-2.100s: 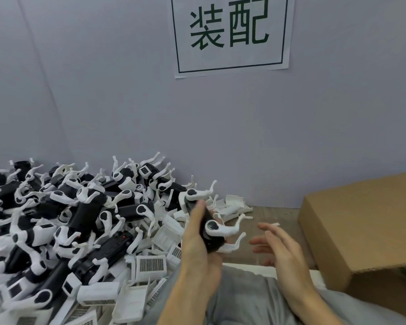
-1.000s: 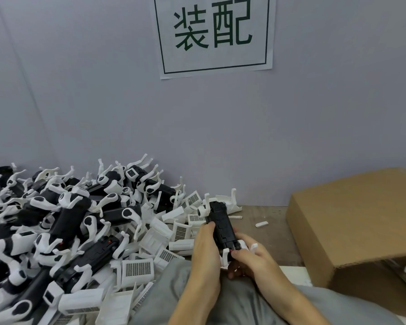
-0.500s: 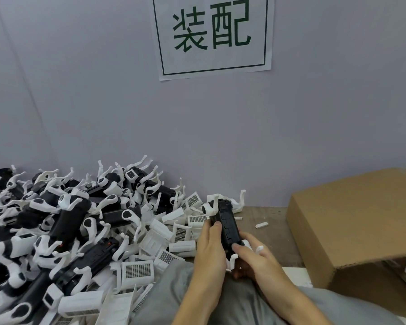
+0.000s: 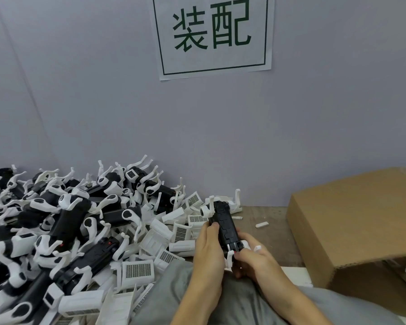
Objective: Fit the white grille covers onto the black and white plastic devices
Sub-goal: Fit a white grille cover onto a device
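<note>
A heap of black and white plastic devices point(image 4: 63, 221) fills the left of the wooden table point(image 4: 271, 231), black bodies tangled with curved white arms, running out of view at the left and bottom edges. Along its near and right side lie loose white grille covers point(image 4: 138, 270), shallow white frames with a dark gridded panel; how many are buried under the heap cannot be made out.

On the right stands a cardboard box point(image 4: 359, 221), its far side cut off by the frame edge and its inside hidden. On the grey wall above hangs a white paper sign point(image 4: 212, 35) with two large green characters, its top cropped.

In front of the person, just above their grey-clad lap point(image 4: 232, 301), is the one device in hand point(image 4: 223, 227): a long black body seen from a ridged face, tilted away, with white arms at its far end and white pieces at its near end. Whether a grille cover sits on it cannot be told, since the fingers hide that end.

The left hand point(image 4: 209, 252) holds the device along its left side, fingers curled over the edge. The right hand point(image 4: 253, 261) grips the near end, thumb on top. A small white scrap point(image 4: 261, 224) lies on the table between device and box.
</note>
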